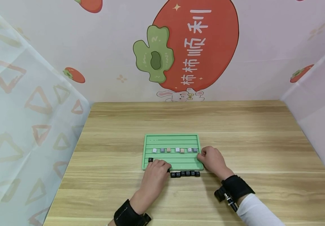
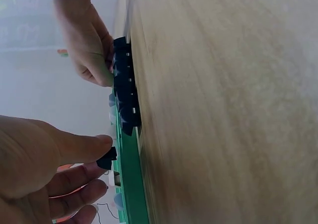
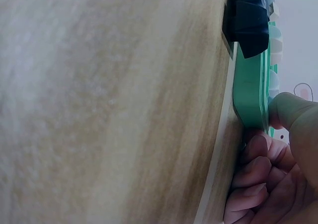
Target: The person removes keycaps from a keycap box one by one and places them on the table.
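Observation:
My left hand (image 1: 155, 177) pinches a black keycap (image 2: 107, 159) between thumb and fingers, near the front edge of the green grooved board (image 1: 179, 161). In the left wrist view its other fingers curl loosely below the keycap. My right hand (image 1: 214, 161) grips the board's right edge; in the right wrist view the thumb (image 3: 290, 110) lies over the rim and the fingers curl at its side. One black keycap (image 1: 150, 159) sits at the left of a lower groove. White, grey and tan keycaps (image 1: 168, 150) stand along a middle groove.
A row of several black keycaps (image 1: 185, 174) lies on the wooden table (image 1: 117, 141) along the board's front edge, between the hands. Behind the table hangs a printed backdrop (image 1: 108, 47), with patterned cloth (image 1: 18, 110) at the left.

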`<act>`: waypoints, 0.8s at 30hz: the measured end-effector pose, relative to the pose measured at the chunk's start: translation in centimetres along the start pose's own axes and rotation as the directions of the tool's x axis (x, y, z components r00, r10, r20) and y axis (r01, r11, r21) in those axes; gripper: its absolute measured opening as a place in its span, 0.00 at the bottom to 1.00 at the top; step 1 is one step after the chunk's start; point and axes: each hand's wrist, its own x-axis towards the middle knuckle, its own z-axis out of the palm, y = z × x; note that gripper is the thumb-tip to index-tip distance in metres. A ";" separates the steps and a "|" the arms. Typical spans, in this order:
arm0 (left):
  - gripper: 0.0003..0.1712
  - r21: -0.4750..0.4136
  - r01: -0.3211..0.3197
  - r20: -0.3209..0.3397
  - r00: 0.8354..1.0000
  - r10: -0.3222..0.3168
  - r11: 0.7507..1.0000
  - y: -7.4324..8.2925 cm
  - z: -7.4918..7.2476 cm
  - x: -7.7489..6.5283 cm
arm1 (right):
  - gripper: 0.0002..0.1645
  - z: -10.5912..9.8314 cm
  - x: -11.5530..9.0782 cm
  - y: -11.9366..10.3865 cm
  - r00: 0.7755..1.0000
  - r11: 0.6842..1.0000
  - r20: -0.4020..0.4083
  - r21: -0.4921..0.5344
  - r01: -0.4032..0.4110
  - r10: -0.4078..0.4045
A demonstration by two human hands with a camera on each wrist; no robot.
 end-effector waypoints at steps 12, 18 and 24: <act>0.13 -0.012 -0.017 0.045 0.999 0.018 1.000 0.0 0.1 -0.2 | 0.19 0.1 0.1 0.0 1.000 1.000 0.006 -0.011 -0.010 0.011; 0.11 -0.015 -0.018 0.092 0.996 0.019 1.000 0.1 0.2 -0.2 | 0.19 0.0 0.2 0.0 1.000 1.000 0.005 -0.007 -0.011 0.011; 0.10 -0.014 -0.025 0.094 0.995 0.026 1.000 0.2 0.4 -0.3 | 0.19 0.1 0.2 0.0 1.000 1.000 0.009 -0.010 -0.018 0.018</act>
